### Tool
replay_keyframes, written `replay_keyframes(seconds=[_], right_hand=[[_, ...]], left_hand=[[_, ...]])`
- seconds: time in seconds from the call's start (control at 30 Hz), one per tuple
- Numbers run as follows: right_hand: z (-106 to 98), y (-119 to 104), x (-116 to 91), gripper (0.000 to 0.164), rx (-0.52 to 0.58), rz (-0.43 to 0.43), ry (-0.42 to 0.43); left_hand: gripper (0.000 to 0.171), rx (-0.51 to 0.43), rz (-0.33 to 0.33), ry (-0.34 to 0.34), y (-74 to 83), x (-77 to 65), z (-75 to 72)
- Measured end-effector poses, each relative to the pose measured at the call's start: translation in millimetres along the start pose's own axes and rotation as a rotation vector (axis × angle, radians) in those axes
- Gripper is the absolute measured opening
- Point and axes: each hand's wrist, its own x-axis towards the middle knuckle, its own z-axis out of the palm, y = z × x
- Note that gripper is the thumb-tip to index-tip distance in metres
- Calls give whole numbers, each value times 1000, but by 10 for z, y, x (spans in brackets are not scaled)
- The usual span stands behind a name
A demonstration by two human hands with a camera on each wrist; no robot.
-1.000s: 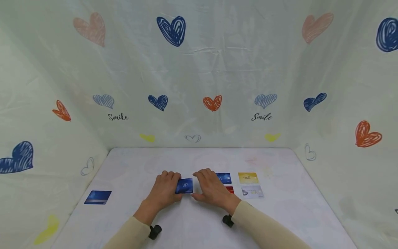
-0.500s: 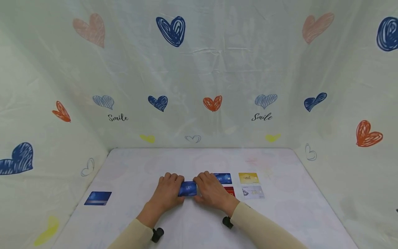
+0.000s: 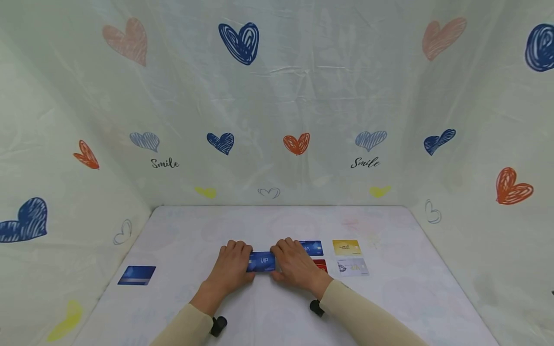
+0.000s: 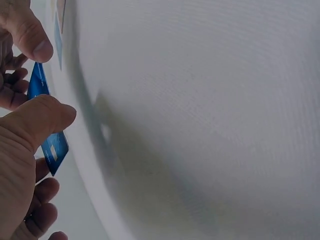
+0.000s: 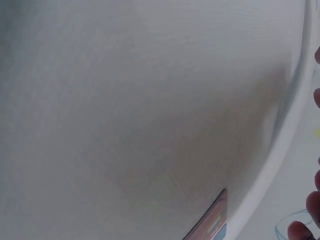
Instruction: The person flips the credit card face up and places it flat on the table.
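Note:
A blue bank-style card marked VIP (image 3: 261, 262) is held between the two hands over the middle of the table. My left hand (image 3: 231, 265) pinches its left part; in the left wrist view the thumb (image 4: 52, 117) lies across the card's near face, with fingers behind. The right hand (image 3: 298, 265) pinches the opposite end between thumb and fingers. In the right wrist view, only fingertips (image 5: 312, 205) show at the edge. Beyond the right hand lie a blue card (image 3: 311, 248) and a red card (image 3: 320, 265), both partly covered by it.
On the white table (image 3: 277, 312), a gold card (image 3: 346, 247) and a silver-white card (image 3: 352, 266) lie right of the hands. Another blue card (image 3: 136, 275) with a pale stripe lies far left. A white curtain with printed hearts (image 3: 296, 143) encloses the table.
The right hand has closed in on the card's right end, where a gap showed before. The card has shifted slightly right and nearer, and my left hand has drawn back a little leftward.

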Motion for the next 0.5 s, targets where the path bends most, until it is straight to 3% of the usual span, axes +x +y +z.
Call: replay_keyframes(seconds=[0.5], right_hand=[[99, -57, 53, 54, -80, 6, -48]], left_hand=[[59, -31, 6, -33, -75, 21, 142]])
